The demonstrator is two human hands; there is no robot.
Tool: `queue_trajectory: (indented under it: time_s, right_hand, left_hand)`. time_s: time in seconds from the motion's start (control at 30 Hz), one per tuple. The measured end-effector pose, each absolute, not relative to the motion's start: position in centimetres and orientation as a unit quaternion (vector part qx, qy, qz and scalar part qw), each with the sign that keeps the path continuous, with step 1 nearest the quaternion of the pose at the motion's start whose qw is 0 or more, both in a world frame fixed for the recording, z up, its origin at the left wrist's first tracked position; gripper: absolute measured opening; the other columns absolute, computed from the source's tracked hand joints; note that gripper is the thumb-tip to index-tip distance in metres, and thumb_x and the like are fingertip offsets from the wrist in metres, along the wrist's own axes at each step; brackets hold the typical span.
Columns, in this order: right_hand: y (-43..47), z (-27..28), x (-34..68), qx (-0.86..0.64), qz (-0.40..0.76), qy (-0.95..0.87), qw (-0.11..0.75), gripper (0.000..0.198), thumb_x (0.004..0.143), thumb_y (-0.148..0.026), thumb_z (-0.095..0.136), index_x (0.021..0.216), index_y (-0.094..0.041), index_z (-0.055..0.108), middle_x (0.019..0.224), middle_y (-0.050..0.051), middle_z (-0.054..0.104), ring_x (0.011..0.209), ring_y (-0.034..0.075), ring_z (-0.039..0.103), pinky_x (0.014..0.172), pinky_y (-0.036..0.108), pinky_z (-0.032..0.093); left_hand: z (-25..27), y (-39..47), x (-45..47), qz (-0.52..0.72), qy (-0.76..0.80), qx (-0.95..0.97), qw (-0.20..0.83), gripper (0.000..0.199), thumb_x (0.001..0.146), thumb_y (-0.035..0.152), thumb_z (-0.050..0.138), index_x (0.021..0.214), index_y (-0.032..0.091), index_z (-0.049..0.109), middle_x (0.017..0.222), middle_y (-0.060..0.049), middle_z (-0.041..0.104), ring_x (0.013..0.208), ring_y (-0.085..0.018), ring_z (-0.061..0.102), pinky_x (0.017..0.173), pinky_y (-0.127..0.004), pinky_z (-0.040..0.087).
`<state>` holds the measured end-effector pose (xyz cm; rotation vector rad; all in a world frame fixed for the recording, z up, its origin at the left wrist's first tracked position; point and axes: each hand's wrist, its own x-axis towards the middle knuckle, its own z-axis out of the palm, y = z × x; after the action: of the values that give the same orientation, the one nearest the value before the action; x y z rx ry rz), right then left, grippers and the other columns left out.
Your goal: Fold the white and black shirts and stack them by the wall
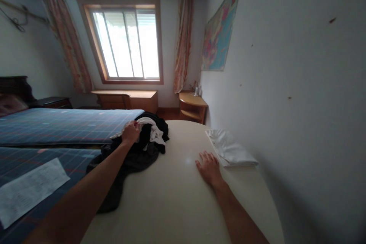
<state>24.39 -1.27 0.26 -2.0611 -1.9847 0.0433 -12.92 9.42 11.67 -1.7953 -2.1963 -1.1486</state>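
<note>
Clothes heap, soft black, dark grey and white fabric, sits on the round cream tabletop along its left edge, covering part of that edge. Long axis runs from far edge to near left; dark grey tail points near-left, bunched end faces the far edge. Can't tell if the heap touches the blue plaid mattress beyond the left edge.

Left hand is on the heap, fingers curled at the crumpled white cloth. Blurred there; can't tell if it's pinching fabric.

Right hand is palm down on the tabletop, right of centre, fingers slightly spread, nothing gripped, pointing at the far edge.

Folded glossy white cloth lies flat by the right edge, just beside the right hand. Long axis slants from far left to near right, roughly along that edge.

White printed paper sheet lies left of the tabletop, on the nearer blue plaid mattress.
</note>
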Motion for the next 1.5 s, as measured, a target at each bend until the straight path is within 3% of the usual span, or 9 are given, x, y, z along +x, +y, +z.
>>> queue_trajectory:
  time_s: [0.33,0.6,0.83,0.93,1.0,1.1,1.2,1.3,1.5]
  right_hand:
    - [-1.1,0.0,24.6,-0.716,0.024,-0.683,0.144,0.059,0.095,-0.047,0.04,0.145,-0.018,0.049,0.154,0.011,0.042,0.145,0.03,0.028,0.116,0.044,0.018]
    - [-1.0,0.3,24.5,-0.71,0.046,-0.68,0.177,0.055,0.094,-0.044,0.045,0.14,-0.016,0.055,0.152,0.012,0.045,0.144,0.033,0.03,0.116,0.047,0.021]
    - [-2.4,2.3,25.1,-0.551,0.246,-0.666,0.44,0.058,0.102,-0.054,0.017,0.129,-0.021,0.058,0.12,0.01,0.07,0.112,0.023,0.064,0.098,0.036,0.046]
    - [-3.4,3.0,24.7,-0.518,0.272,-0.698,0.413,0.052,0.096,-0.057,0.042,0.134,-0.024,0.052,0.11,0.007,0.073,0.097,0.023,0.068,0.084,0.032,0.05]
    - [-3.7,3.2,24.2,-0.511,0.264,-0.719,0.39,0.046,0.09,-0.053,0.054,0.125,-0.023,0.058,0.102,0.005,0.074,0.089,0.023,0.068,0.079,0.03,0.049]
    - [-3.2,3.2,24.1,-0.534,0.244,-0.7,0.407,0.031,0.092,-0.047,0.046,0.092,-0.021,0.063,0.084,0.003,0.072,0.077,0.019,0.065,0.071,0.027,0.046]
    - [-2.1,2.7,25.0,-0.58,0.226,-0.639,0.452,0.034,0.093,-0.047,0.037,0.076,-0.023,0.053,0.072,0.002,0.065,0.069,0.019,0.059,0.064,0.028,0.045]
    - [-1.3,2.0,26.5,-0.623,0.207,-0.592,0.467,0.03,0.09,-0.045,0.037,0.078,-0.023,0.054,0.077,0.005,0.067,0.075,0.022,0.062,0.069,0.032,0.048]
    - [-2.5,2.9,26.6,-0.615,0.082,-0.633,0.464,0.041,0.091,-0.037,0.039,0.121,-0.018,0.058,0.122,0.013,0.066,0.116,0.025,0.059,0.102,0.042,0.043]
  left_hand:
    - [18.3,8.3,-9.2,-0.549,-0.601,-0.571,0.105,0.024,0.099,0.034,0.04,0.106,0.019,0.057,0.106,-0.008,0.066,0.1,-0.021,0.062,0.091,-0.032,0.046]
    - [24.3,2.5,-3.5,-0.7,-0.411,-0.582,0.046,0.021,0.096,0.036,0.05,0.1,0.017,0.059,0.089,-0.003,0.065,0.081,-0.016,0.063,0.073,-0.025,0.049]
    - [12.0,-0.9,2.6,-0.504,-0.393,-0.749,-0.176,0.014,0.092,0.025,0.053,0.094,0.019,0.065,0.093,-0.005,0.07,0.089,-0.019,0.065,0.084,-0.031,0.05]
    - [4.7,-1.5,2.9,-0.458,-0.418,-0.754,-0.22,0.021,0.09,0.02,0.05,0.103,0.019,0.066,0.101,-0.007,0.07,0.097,-0.022,0.065,0.092,-0.038,0.051]
    - [1.5,-1.9,2.4,-0.443,-0.387,-0.778,-0.221,0.038,0.084,0.014,0.053,0.121,0.02,0.062,0.124,-0.01,0.064,0.119,-0.025,0.058,0.106,-0.043,0.044]
    - [-0.5,-2.2,1.5,-0.428,-0.379,-0.797,-0.196,0.065,0.077,0.009,0.057,0.141,0.02,0.048,0.148,-0.013,0.045,0.14,-0.028,0.039,0.116,-0.049,0.032]
    - [-0.5,-2.1,1.1,-0.41,-0.444,-0.771,-0.2,0.064,0.08,0.011,0.056,0.142,0.017,0.045,0.139,-0.015,0.054,0.13,-0.029,0.049,0.112,-0.049,0.037]
    - [0.0,-2.1,1.1,-0.363,-0.475,-0.773,-0.212,0.054,0.079,0.012,0.058,0.133,0.018,0.055,0.115,-0.01,0.067,0.107,-0.027,0.061,0.098,-0.043,0.047]
    - [2.1,-3.1,1.1,-0.389,-0.457,-0.767,-0.228,0.028,0.079,0.011,0.052,0.099,0.021,0.069,0.098,-0.006,0.068,0.09,-0.021,0.064,0.085,-0.033,0.05]
